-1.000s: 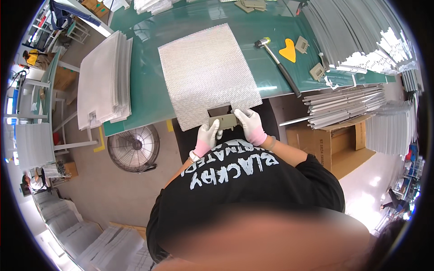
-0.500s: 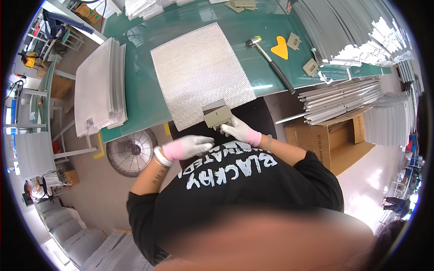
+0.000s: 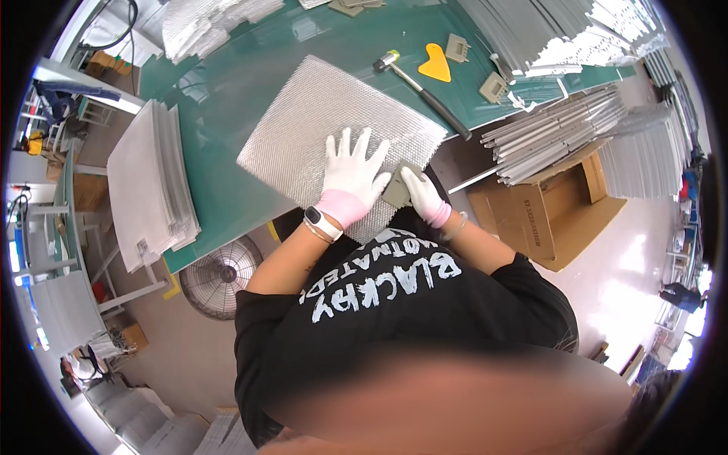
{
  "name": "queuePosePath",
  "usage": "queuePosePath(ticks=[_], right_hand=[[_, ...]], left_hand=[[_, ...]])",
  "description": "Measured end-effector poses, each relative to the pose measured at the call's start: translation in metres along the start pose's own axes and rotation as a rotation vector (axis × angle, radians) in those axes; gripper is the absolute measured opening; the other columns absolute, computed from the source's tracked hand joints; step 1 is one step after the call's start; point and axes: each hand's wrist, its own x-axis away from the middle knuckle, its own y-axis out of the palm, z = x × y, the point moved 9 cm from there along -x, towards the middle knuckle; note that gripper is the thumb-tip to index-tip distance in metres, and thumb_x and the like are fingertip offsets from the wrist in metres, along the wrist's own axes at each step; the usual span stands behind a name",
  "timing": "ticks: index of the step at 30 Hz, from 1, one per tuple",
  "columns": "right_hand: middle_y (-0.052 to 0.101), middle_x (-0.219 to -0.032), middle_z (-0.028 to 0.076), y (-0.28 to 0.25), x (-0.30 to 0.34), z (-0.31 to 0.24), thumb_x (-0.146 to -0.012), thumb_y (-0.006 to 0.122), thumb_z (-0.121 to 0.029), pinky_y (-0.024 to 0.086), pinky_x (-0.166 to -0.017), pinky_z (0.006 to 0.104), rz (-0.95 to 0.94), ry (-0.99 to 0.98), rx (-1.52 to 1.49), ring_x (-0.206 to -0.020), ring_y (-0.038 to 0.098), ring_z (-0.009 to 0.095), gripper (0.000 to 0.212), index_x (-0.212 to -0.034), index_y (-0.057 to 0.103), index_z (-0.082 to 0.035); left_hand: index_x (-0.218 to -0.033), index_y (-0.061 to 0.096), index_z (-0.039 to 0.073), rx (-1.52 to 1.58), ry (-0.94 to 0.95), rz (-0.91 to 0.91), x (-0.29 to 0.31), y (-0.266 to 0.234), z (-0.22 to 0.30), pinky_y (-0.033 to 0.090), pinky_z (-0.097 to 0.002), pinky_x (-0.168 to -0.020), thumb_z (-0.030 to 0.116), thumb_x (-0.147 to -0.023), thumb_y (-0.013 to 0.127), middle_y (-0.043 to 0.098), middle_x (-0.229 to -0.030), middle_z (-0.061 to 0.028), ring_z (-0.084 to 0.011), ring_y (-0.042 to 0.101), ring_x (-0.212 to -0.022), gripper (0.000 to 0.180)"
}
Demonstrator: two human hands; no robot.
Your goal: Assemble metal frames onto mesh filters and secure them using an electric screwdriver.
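Note:
A silver mesh sheet (image 3: pixel 311 106) lies turned at an angle over the front edge of the green table, one corner reaching toward my body. My left hand (image 3: pixel 353 168), in a white glove with a pink cuff, rests on the mesh with its fingers spread. In the same kind of glove, my right hand (image 3: pixel 423 194) grips a flat olive-grey plastic piece (image 3: pixel 396 188) at the sheet's near right edge. The far part of that piece shows beside my left thumb. My right fingers partly hide the rest of it.
On the green table (image 3: pixel 227 197) lie a hammer (image 3: pixel 425 95), a yellow scraper (image 3: pixel 435 64) and a similar plastic piece (image 3: pixel 493 87). Stacked mesh sheets (image 3: pixel 148 174) stand at the left. To the right are metal strips (image 3: pixel 557 129) above a cardboard box (image 3: pixel 531 220). A round fan (image 3: pixel 224 277) stands below.
The mesh sheet has turned, its near corner now closer to my body. My left hand has moved from near my body onto the mesh. The plastic piece has shifted right and tilted in my right hand.

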Motion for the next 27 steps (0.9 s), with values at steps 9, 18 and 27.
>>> queuePosePath(ticks=[9,18,27], right_hand=[[0.064,-0.090,-0.002,0.004,0.010,-0.010,-0.099,0.059,-0.017,0.051,-0.070,0.0240,0.179,-0.019,-0.163,-0.078,0.059,0.006,0.017,-0.104,0.064,-0.002],[0.062,-0.089,-0.003,0.018,-0.008,0.001,-0.098,0.060,-0.019,0.048,-0.066,0.0240,0.169,0.028,-0.341,-0.077,0.056,0.005,0.014,-0.100,0.065,-0.006],[0.068,-0.090,0.004,0.036,-0.011,-0.006,-0.098,0.056,-0.043,0.051,-0.065,0.0256,-0.070,0.241,0.068,-0.074,0.064,0.012,0.039,-0.104,0.064,-0.006]], left_hand=[[-0.141,0.048,0.018,0.048,-0.015,0.030,0.012,0.000,0.003,0.021,-0.0618,-0.112,0.037,-0.090,0.057,0.040,-0.145,-0.0204,-0.0468,0.034,-0.133,0.055],[-0.141,0.048,0.019,-0.011,-0.062,-0.001,0.011,0.002,0.000,0.021,-0.0617,-0.113,0.037,-0.089,0.059,0.040,-0.146,-0.0179,-0.0458,0.032,-0.135,0.057],[-0.141,0.048,0.021,-0.124,0.011,-0.083,-0.005,0.011,-0.017,0.020,-0.0598,-0.114,0.037,-0.092,0.055,0.040,-0.148,-0.0135,-0.0421,0.031,-0.137,0.052]])
